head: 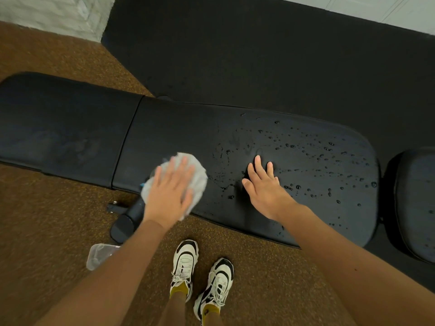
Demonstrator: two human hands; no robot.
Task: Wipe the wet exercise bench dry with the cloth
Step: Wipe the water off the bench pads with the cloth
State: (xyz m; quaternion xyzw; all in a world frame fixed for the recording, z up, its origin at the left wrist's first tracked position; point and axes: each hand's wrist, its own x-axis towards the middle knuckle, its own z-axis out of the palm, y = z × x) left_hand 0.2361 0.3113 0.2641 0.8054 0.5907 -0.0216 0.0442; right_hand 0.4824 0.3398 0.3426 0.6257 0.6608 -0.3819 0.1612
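We find the left hand (168, 196) spread flat, fingers straight, pressing the pale cloth (197, 175) onto the black worktop (164, 128) near its front edge. The right hand (263, 184) rests open on the pad just beside the cloth, bracing. Water droplets (317, 156) bead beyond the right hand, toward the far pad (416, 203). We judge the wipe should run in overlapping strokes toward that wet zone, pressure even. Below the worktop lie speckled brown flooring (58, 208), a black mat (259, 55) and a clear container (98, 255).
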